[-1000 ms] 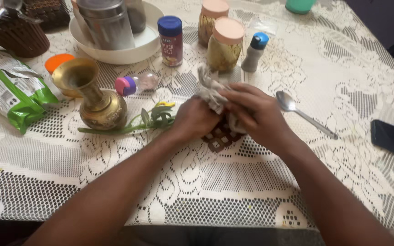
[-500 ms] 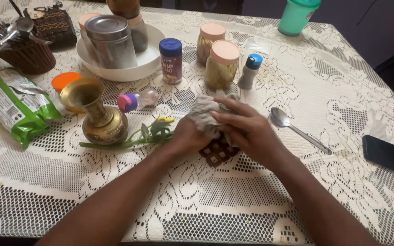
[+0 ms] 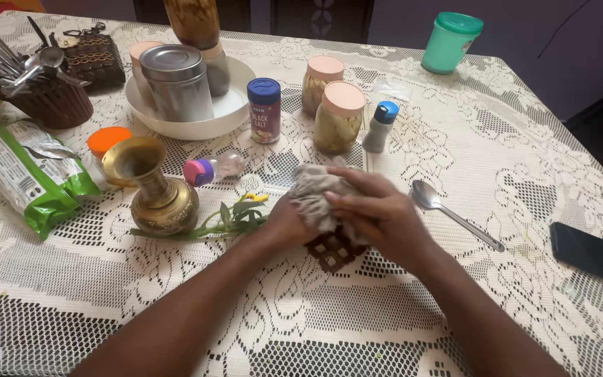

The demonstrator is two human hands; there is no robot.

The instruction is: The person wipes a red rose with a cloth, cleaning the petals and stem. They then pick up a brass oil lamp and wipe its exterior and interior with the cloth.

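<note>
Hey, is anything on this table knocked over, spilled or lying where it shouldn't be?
Yes: a small clear bottle with a pink cap lies on its side beside the brass vase, and a green flower stem lies flat on the tablecloth beside the vase. Nothing looks spilled.

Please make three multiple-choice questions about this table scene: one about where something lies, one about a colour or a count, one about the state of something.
1. Where is the spoon?
A. right of the hands
B. inside the brass vase
C. on the white plate

2. How many jars with pink lids stand behind the cloth?
A. one
B. two
C. four

3. How is the grey cloth?
A. folded flat
B. bunched between both hands
C. hanging off the table

Answers:
1 A: it lies bare on the lace right of the right hand.
2 B: two jars stand together.
3 B: left hand and right hand press it, crumpled.
</note>
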